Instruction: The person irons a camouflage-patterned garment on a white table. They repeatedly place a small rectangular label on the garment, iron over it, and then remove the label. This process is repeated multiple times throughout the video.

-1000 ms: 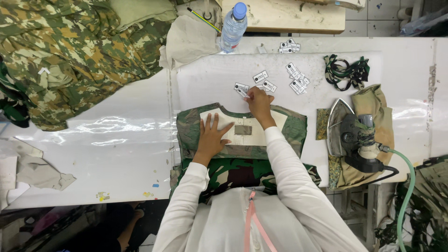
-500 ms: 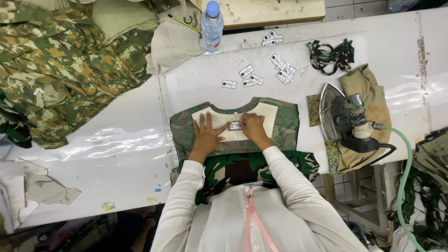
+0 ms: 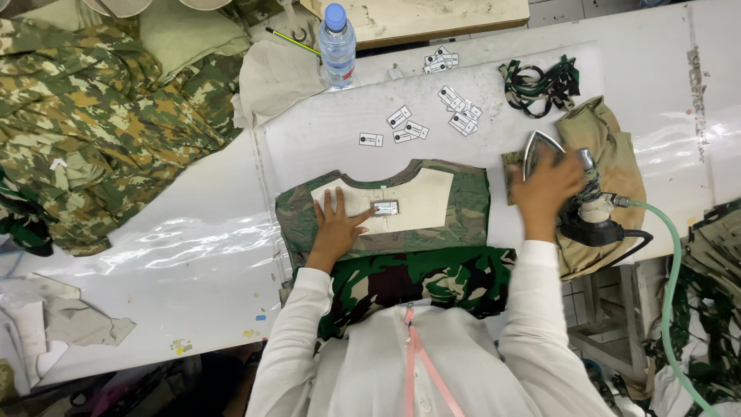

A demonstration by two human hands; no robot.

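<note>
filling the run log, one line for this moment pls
left hand: flat on camouflage garment piece, beside small label | right hand: on steam iron | water bottle: upright

White rectangular labels (image 3: 432,116) on table (image 3: 193,193)

Big white worktable (image 3: 154,255) with a glossy sheen under bright overhead light, tiled floor (image 3: 575,9) beyond it.
</note>
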